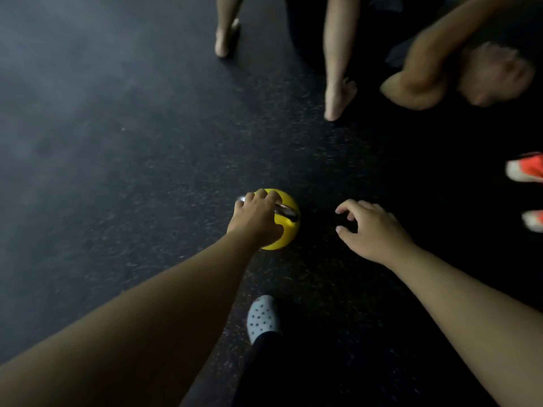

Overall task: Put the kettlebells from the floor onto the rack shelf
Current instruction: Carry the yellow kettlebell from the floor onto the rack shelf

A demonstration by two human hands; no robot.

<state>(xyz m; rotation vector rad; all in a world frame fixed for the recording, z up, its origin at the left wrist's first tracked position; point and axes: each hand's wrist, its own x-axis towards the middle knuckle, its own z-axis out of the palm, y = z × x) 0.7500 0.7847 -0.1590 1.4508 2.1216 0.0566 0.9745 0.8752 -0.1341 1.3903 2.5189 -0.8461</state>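
Nearest us, one pale perforated clog [262,317] is planted on the dark speckled floor [117,171], and both bare arms stretch out ahead of it. The left hand [258,220] is wrapped over the metal handle [286,211] of a yellow kettlebell [286,230], grip closed on that bar, and the bell looks to be sitting on the floor just beyond the clog, though a lift can't be ruled out. That handle is the place to take it: the round body is smooth and would slip, the thing is rigid and likely heavy for its size, so a full fist and a straight pull seem wise. The right hand [374,227] hovers just beside it, fingers spread and curled, holding nothing. One kettlebell counted, no more in view, and no rack in sight. Farther out, two orange shoes [526,171] at the right edge, then two bare legs [338,69], and a blurred crouching figure [458,74].
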